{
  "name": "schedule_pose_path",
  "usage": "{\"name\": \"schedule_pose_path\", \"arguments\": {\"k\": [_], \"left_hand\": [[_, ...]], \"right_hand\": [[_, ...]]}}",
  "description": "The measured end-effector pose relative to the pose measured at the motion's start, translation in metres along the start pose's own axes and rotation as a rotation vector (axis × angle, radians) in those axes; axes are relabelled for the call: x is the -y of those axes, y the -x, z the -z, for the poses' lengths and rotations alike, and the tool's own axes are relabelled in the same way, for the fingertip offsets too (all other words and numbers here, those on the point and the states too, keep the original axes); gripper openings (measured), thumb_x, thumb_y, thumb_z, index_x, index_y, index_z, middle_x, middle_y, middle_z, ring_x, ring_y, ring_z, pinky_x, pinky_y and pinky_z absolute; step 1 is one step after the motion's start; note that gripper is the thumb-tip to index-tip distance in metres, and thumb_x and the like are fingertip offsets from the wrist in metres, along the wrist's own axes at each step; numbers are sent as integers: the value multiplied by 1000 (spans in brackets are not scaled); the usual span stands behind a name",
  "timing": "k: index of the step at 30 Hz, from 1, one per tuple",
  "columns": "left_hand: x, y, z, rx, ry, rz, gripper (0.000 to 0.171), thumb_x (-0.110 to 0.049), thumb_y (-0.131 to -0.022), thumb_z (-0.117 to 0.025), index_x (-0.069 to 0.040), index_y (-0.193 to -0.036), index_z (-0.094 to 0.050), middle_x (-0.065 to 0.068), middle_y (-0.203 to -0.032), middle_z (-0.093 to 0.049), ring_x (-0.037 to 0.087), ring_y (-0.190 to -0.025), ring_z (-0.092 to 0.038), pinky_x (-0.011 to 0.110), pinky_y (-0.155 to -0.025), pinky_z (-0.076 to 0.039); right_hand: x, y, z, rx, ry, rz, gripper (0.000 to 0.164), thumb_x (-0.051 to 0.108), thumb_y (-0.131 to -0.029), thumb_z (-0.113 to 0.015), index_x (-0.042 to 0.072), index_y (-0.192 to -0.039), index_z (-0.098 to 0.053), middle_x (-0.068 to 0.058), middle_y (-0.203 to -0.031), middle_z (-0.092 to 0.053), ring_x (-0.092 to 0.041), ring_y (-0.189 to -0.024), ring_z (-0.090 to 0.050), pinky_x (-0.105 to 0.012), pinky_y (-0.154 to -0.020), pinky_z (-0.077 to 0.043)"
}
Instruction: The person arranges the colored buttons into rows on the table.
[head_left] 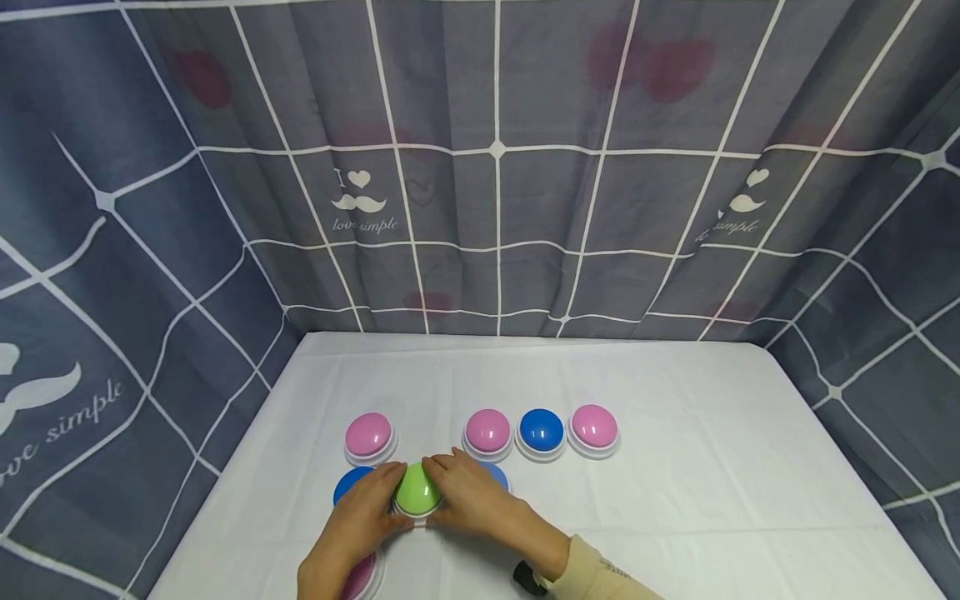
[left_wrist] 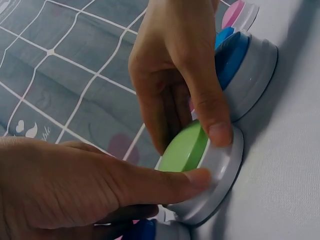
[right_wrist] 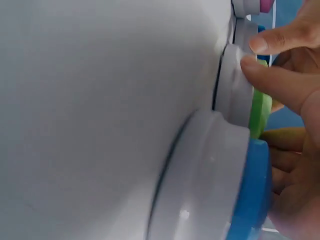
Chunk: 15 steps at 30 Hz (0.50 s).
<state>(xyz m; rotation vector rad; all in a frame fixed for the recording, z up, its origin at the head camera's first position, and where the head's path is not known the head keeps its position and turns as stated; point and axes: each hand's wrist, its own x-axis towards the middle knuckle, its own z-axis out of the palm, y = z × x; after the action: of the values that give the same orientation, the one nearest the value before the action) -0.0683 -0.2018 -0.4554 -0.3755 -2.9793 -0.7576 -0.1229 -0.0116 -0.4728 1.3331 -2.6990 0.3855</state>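
A push button with a green dome and white base stands between both hands on the white cloth. My left hand grips it from the left, with the thumb on the near side of its base. From the right, my right hand holds the same button, fingers at the far side and thumb at the near base. A blue button sits partly hidden behind the left hand; another blue button lies just right of the green one, beside the right hand. Under the left wrist, a pink button shows in part.
Farther back on the table stand a lone pink button and a row of a pink button, a blue button and another pink button. Grey checked curtains enclose the back and sides.
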Motion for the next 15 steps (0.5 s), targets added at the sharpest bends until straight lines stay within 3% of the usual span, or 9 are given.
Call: {"name": "schedule_pose_path", "arguments": {"k": [8, 15], "left_hand": [[1, -3, 5, -65, -54, -19, 60, -20, -60, -93, -8, -113, -67, 1, -107, -67, 22, -100, -64, 44, -87, -52], [-10, -6, 16, -23, 109, -9, 59, -33, -69, -89, -16, -120, -66, -6, -117, -65, 18, -112, -60, 47, -95, -50]], "right_hand": [[-1, -1, -5, -50, -138, -33, 70, 31, -74, -87, 2, -131, -59, -7, -127, -63, -19, -121, -57, -41, -110, -38], [-9, 28, 13, -213, -444, -92, 66, 25, -76, -87, 4, -132, -59, -5, -130, -63, -19, -124, -56, -43, -109, -39]]}}
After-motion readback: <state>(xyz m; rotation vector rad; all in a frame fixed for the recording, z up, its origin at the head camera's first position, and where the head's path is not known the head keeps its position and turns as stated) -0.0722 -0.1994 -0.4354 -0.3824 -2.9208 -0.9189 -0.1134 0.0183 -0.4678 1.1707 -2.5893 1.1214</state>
